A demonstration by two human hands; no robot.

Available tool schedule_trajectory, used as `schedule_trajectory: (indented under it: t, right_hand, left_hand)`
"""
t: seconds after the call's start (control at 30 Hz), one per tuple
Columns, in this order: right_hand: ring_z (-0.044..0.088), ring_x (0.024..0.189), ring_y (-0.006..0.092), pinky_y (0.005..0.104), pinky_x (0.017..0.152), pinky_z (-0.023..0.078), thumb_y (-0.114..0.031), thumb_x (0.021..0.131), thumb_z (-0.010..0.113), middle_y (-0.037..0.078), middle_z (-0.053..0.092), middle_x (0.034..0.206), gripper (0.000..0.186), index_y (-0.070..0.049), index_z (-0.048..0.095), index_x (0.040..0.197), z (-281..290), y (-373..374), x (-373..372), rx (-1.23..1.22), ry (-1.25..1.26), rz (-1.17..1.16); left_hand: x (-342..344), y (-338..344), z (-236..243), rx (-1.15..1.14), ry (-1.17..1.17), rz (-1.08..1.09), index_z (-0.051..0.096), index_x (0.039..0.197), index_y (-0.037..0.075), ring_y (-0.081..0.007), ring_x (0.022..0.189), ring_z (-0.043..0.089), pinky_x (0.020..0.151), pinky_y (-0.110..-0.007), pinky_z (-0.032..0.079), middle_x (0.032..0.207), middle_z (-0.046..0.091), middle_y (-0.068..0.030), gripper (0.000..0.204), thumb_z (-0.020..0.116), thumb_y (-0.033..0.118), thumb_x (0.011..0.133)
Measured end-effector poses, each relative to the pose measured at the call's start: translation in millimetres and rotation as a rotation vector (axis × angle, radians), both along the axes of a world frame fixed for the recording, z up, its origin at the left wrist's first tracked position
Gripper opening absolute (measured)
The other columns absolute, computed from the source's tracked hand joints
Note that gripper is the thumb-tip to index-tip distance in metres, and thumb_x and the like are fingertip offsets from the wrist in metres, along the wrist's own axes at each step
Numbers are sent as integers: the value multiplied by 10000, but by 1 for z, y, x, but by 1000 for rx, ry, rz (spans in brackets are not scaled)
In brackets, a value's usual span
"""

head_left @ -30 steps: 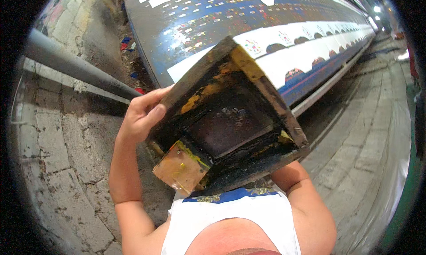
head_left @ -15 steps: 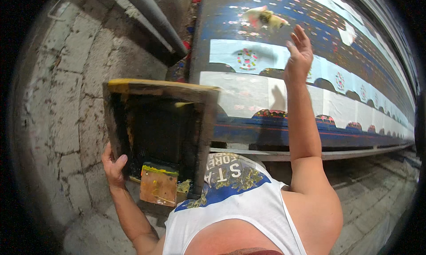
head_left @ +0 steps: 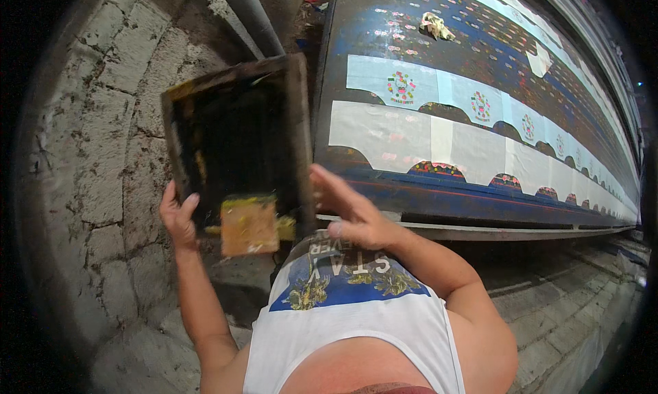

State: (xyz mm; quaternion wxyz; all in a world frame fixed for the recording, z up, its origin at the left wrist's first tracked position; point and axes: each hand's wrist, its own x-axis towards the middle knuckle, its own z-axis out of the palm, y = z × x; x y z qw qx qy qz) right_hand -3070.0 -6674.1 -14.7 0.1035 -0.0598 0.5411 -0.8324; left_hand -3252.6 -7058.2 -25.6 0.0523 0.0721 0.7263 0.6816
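Note:
A dark wooden screen-printing frame [head_left: 236, 137] is held up in front of me, slightly tilted. Its mesh looks black, with yellow stains along the wood. My left hand [head_left: 179, 214] grips its left edge, thumb on the near side, other fingers partly behind. Low inside the frame rests a squeegee [head_left: 249, 226] with a tan wooden face and a yellow-green paint line along its top. My right hand [head_left: 353, 212] is beside the frame's right edge, fingers stretched and thumb apart, holding nothing; whether its fingertips touch the wood I cannot tell.
A long dark printing table [head_left: 384, 44] runs off to the right. Light-blue cut pieces [head_left: 439, 85] with round colourful prints lie in a row, with plain white pieces [head_left: 380, 133] nearer me. A crumpled rag [head_left: 436, 26] lies farther back. A stone wall [head_left: 110, 154] borders the left.
The rag, blurred near my right hand before, now lies on the table. My right hand has come down and left to the frame's side. The frame has been raised and turned slightly.

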Motion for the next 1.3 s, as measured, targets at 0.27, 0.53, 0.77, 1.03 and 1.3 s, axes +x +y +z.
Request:
schedule_trajectory:
  t: [0.27, 0.53, 0.77, 1.03, 1.3]
  right_hand:
    - [562, 1486, 248, 405, 1280, 390, -113, 1063, 662, 177, 573, 1649, 670, 63, 475, 1682, -18, 32, 40, 376, -131, -1007]
    - [654, 1359, 224, 388, 1214, 458, -120, 1078, 707, 145, 694, 1483, 542, 84, 591, 1567, -30, 60, 87, 407, -327, -1145]
    - [671, 1350, 241, 398, 1212, 470, -123, 1082, 713, 163, 706, 1482, 538, 105, 602, 1556, -41, 63, 90, 423, -377, -1161]
    - [678, 1341, 243, 397, 1200, 483, -85, 1080, 702, 166, 712, 1473, 531, 108, 595, 1563, -41, 70, 95, 412, -397, -1150]
    - [653, 1388, 306, 429, 1207, 485, -70, 1072, 712, 180, 676, 1514, 504, 67, 621, 1548, -41, 71, 104, 1055, -377, -1109]
  left_hand:
    - [12, 182, -19, -23, 160, -211, 461, 1703, -33, -293, 1620, 470, 1363, -421, 322, 1738, 512, -190, 827, 640, -128, 901]
    - [54, 239, -60, -6, 286, -296, 850, 1113, 68, -420, 1449, 576, 1160, -452, 514, 1609, 568, -247, 382, 663, -119, 838]
    - [57, 243, -58, 47, 76, -342, 810, 928, 69, -397, 1550, 527, 1248, -471, 419, 1650, 550, -267, 186, 705, -66, 856]
    - [60, 250, -74, -7, 129, -348, 784, 849, 64, -396, 1541, 529, 1273, -449, 378, 1650, 547, -249, 148, 712, -64, 829]
    - [58, 249, -74, 34, 26, -379, 762, 802, 60, -412, 1530, 546, 1286, -464, 371, 1631, 561, -263, 126, 728, -61, 813]
